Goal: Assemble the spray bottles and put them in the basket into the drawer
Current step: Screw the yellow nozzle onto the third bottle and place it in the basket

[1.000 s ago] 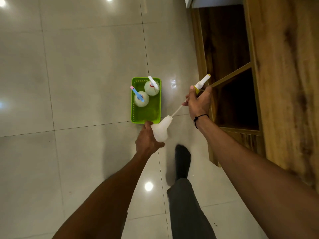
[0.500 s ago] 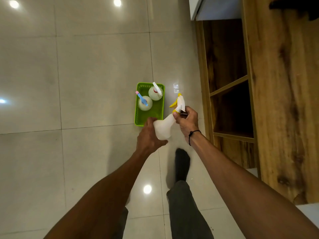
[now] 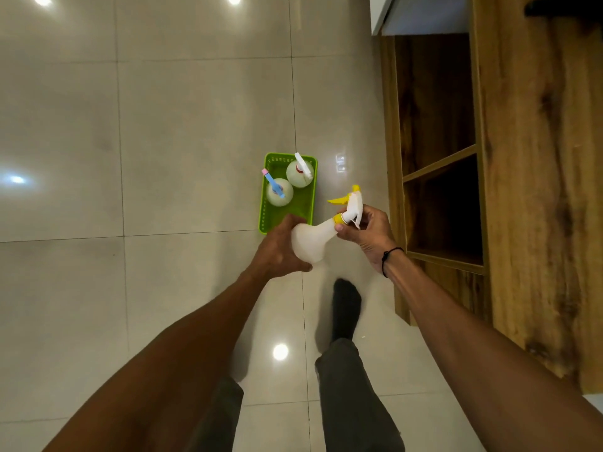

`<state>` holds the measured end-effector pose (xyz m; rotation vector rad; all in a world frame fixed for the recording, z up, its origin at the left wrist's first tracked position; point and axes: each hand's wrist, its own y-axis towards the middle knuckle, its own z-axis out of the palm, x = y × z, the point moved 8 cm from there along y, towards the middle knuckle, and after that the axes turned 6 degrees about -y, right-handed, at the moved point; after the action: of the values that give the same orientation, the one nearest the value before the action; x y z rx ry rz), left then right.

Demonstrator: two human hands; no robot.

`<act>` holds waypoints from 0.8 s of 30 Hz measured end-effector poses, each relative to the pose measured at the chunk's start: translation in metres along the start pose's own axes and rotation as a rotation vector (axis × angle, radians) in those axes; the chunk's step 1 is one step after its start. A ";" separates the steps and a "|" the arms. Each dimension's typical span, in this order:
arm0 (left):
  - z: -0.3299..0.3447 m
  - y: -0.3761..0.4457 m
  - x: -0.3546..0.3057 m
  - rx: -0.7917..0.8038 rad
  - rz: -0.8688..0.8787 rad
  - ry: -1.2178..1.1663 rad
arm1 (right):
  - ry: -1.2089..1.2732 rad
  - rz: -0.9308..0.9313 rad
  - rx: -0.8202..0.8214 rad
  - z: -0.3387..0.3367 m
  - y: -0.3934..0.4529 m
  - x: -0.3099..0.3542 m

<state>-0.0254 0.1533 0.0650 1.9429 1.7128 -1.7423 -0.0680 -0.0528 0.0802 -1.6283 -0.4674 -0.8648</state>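
I hold a white round-bodied spray bottle (image 3: 310, 241) tilted above the floor. My left hand (image 3: 277, 249) wraps its body. My right hand (image 3: 368, 231) grips the white and yellow spray head (image 3: 350, 207), which sits on the bottle's neck. On the floor beyond stands a green basket (image 3: 305, 208) holding two white bottles: one with a blue and pink spray head (image 3: 277, 190), one with a white and red spray head (image 3: 300, 171).
A wooden cabinet (image 3: 538, 158) with open shelf compartments (image 3: 440, 207) stands at the right. My legs in dark trousers and a dark sock (image 3: 346, 308) are below my hands. Glossy floor tiles (image 3: 163, 141) spread to the left.
The spray head, held apart with its tube in the bottle, has been lowered onto the bottle's neck. My right hand moved in towards my left. The view shifted slightly.
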 end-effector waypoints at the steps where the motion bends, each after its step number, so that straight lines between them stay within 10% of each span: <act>1: -0.001 -0.002 -0.005 -0.030 0.014 0.043 | 0.024 0.025 -0.033 -0.001 -0.002 -0.001; 6: -0.002 -0.015 -0.033 -0.278 0.063 0.400 | 0.200 0.162 -0.216 0.000 -0.009 -0.010; 14: -0.010 -0.010 -0.040 -0.280 0.228 0.022 | 0.387 0.153 -0.220 -0.011 -0.012 -0.011; 20: 0.006 -0.009 0.001 0.063 -0.501 -0.837 | 0.350 0.099 -0.095 -0.010 -0.015 -0.008; 24: 0.016 -0.014 0.003 0.250 -0.499 -0.965 | 0.373 0.142 -0.097 -0.012 -0.017 -0.011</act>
<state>-0.0463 0.1510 0.0651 0.4373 1.6479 -2.5099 -0.0901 -0.0581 0.0838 -1.5212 -0.0499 -1.0673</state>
